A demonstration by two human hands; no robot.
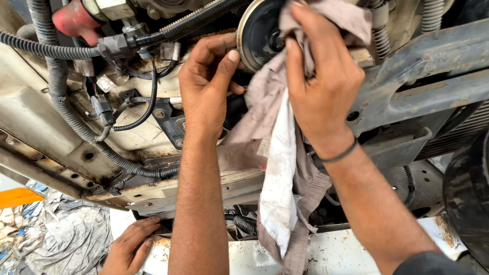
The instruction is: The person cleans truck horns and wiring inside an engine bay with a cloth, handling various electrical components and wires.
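My right hand (pixel 321 76) presses a dirty grey-white rag (pixel 277 168) against a round black pulley-like disc (pixel 257 33) under a vehicle. The rag hangs down between my forearms. My left hand (pixel 209 81) is beside the disc's left edge, thumb and fingers pinched close at its rim; whether it grips anything is unclear. A dark band circles my right wrist.
Another person's hand (pixel 130 247) rests at the lower left edge of the underbody panel (pixel 30 117). Black corrugated hoses (pixel 76 122) and wiring run at left. A red part (pixel 76 20) sits top left. A grey metal crossmember (pixel 423 76) lies right, a tyre (pixel 468 193) far right.
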